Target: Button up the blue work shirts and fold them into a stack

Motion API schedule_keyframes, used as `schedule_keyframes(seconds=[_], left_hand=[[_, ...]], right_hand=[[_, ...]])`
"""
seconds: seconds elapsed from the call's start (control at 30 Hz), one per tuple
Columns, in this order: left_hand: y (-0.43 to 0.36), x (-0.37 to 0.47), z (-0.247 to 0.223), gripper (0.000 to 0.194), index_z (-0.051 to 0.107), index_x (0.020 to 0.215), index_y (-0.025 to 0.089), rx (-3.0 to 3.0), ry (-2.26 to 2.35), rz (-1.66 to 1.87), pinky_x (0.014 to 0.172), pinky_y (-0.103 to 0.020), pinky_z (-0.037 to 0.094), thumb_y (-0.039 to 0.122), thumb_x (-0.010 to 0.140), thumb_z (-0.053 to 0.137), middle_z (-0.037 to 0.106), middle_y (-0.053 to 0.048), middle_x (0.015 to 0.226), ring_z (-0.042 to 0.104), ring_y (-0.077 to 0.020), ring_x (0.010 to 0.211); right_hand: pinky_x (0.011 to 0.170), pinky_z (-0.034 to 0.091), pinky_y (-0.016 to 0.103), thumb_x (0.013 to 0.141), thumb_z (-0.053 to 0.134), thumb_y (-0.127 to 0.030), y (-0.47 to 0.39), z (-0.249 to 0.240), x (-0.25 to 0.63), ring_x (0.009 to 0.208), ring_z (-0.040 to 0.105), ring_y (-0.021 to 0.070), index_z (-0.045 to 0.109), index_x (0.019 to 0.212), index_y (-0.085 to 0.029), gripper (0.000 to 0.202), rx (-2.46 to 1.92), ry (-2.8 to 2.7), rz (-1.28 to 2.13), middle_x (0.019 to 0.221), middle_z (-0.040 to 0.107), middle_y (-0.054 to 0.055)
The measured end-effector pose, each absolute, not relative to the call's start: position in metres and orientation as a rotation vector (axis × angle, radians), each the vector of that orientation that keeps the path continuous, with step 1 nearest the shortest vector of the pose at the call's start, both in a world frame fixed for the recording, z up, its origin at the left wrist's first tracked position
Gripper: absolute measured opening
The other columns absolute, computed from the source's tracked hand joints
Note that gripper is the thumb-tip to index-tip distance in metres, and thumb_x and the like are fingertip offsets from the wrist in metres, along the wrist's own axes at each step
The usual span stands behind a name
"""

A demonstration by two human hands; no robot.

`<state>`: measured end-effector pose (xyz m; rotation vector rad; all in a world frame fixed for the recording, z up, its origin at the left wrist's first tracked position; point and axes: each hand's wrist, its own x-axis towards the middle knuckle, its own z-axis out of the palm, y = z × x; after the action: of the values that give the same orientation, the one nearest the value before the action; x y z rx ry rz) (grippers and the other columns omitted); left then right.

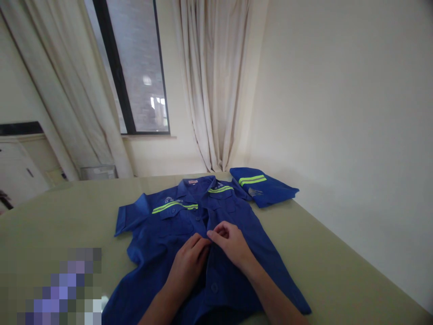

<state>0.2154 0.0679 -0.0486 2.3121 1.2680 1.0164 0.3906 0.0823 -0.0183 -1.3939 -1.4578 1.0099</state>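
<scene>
A blue short-sleeved work shirt (176, 225) with yellow-green reflective stripes lies spread on the table, its collar pointing away from me. Its front is parted at the upper chest, and buttons show along the edges. My left hand (191, 255) is closed on the front edge near the middle of the shirt, fingertips pressed together. Beside it, almost touching, my right hand (230, 241) pinches the other front edge with thumb and fingers. Whatever lies between the fingertips is hidden, though both hands are on the shirt's placket.
A folded blue garment (264, 185) with a reflective stripe lies at the table's far right, next to the shirt's sleeve. The greenish table (84, 212) meets a plain wall (338, 135) on the right. Beyond are curtains (216, 81) and a window (138, 67). The lower left corner is pixelated.
</scene>
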Motion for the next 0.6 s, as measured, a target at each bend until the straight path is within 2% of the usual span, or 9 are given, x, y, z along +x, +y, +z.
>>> schedule_keyframes(seconds=[0.1, 0.2, 0.27, 0.37, 0.47, 0.53, 0.6], left_hand=[[0.069, 0.216, -0.047, 0.02, 0.068, 0.088, 0.024, 2.201, 1.271, 1.04, 0.074, -0.026, 0.052, 0.021, 0.096, 0.05, 0.066, -0.002, 0.089, 0.065, -0.017, 0.081], [0.07, 0.215, -0.045, 0.018, 0.069, 0.089, 0.024, 2.122, 1.274, 1.041, 0.074, -0.028, 0.052, 0.022, 0.094, 0.052, 0.068, -0.003, 0.088, 0.065, -0.0187, 0.081], [0.07, 0.214, -0.043, 0.018, 0.07, 0.092, 0.024, 2.091, 1.27, 1.027, 0.075, -0.03, 0.052, 0.019, 0.091, 0.053, 0.069, -0.004, 0.09, 0.066, -0.0198, 0.083], [0.07, 0.213, -0.041, 0.021, 0.07, 0.093, 0.024, 2.066, 1.238, 1.01, 0.079, -0.031, 0.053, 0.014, 0.087, 0.053, 0.071, -0.004, 0.094, 0.067, -0.0206, 0.088], [0.071, 0.212, -0.042, 0.019, 0.069, 0.097, 0.024, 1.987, 1.22, 1.027, 0.081, -0.032, 0.055, 0.016, 0.085, 0.056, 0.073, -0.004, 0.096, 0.069, -0.0202, 0.088], [0.071, 0.21, -0.044, 0.019, 0.067, 0.101, 0.023, 1.922, 1.213, 1.039, 0.083, -0.032, 0.056, 0.019, 0.085, 0.057, 0.074, -0.003, 0.096, 0.07, -0.0198, 0.089], [0.07, 0.208, -0.044, 0.019, 0.067, 0.102, 0.023, 1.882, 1.217, 1.041, 0.084, -0.033, 0.057, 0.021, 0.086, 0.058, 0.075, -0.003, 0.096, 0.071, -0.0197, 0.089]], right_hand=[[0.061, 0.044, 0.025, 0.076, 0.078, -0.049, 0.08, -0.019, 0.394, 0.067, 0.063, 0.0155, 0.068, 0.088, -0.018, 0.035, -1.471, -1.63, 0.901, 0.072, 0.069, 0.001], [0.059, 0.043, 0.024, 0.07, 0.085, -0.045, 0.078, -0.018, 0.397, 0.068, 0.065, 0.016, 0.068, 0.091, -0.017, 0.039, -1.5, -1.656, 0.925, 0.075, 0.071, 0.002], [0.057, 0.042, 0.024, 0.067, 0.086, -0.042, 0.076, -0.016, 0.397, 0.066, 0.064, 0.0159, 0.069, 0.086, -0.018, 0.035, -1.539, -1.707, 0.88, 0.073, 0.07, 0.001], [0.057, 0.04, 0.025, 0.071, 0.081, -0.038, 0.07, -0.012, 0.393, 0.066, 0.064, 0.0164, 0.07, 0.075, -0.02, 0.022, -1.603, -1.826, 0.786, 0.07, 0.07, 0.001], [0.061, 0.041, 0.025, 0.075, 0.073, -0.032, 0.066, -0.012, 0.388, 0.07, 0.067, 0.0185, 0.073, 0.076, -0.022, 0.009, -1.692, -1.892, 0.711, 0.074, 0.073, 0.003], [0.064, 0.042, 0.026, 0.075, 0.07, -0.028, 0.065, -0.014, 0.385, 0.074, 0.068, 0.0201, 0.073, 0.078, -0.023, 0.007, -1.764, -1.894, 0.649, 0.079, 0.074, 0.004], [0.067, 0.043, 0.028, 0.076, 0.07, -0.032, 0.065, -0.016, 0.384, 0.078, 0.068, 0.0219, 0.073, 0.079, -0.023, 0.01, -1.824, -1.88, 0.603, 0.082, 0.075, 0.006]])
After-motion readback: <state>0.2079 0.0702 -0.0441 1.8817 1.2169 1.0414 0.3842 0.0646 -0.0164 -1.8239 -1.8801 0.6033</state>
